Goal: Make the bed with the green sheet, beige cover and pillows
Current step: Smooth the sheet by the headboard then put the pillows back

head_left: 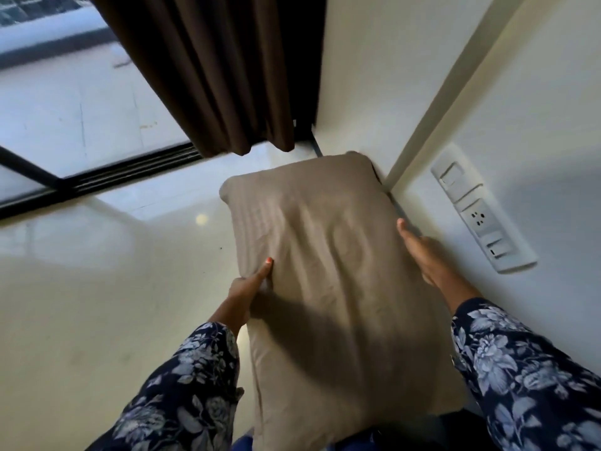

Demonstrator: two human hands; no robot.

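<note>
The pillow could slip or swing out of line — it is held only by its two long edges, lengthwise away from the person, and its far end hangs unsupported near the wall corner. If either side lets go first, my guess is the far end drops toward the glossy floor or brushes the switch panel at about 2 o'clock.

The left hand pinches the pillow's left edge at roughly 9 o'clock of its middle, thumb on top and fingers tucked under the fabric. The right hand lies along the right edge at about 3 o'clock, fingers fairly straight and pressing inward rather than curling round. So the pillow sits between the two hands, squeezed from both sides, most of its bulk beyond them and toward the dark curtain at 11 o'clock. No bed shows here.
</note>
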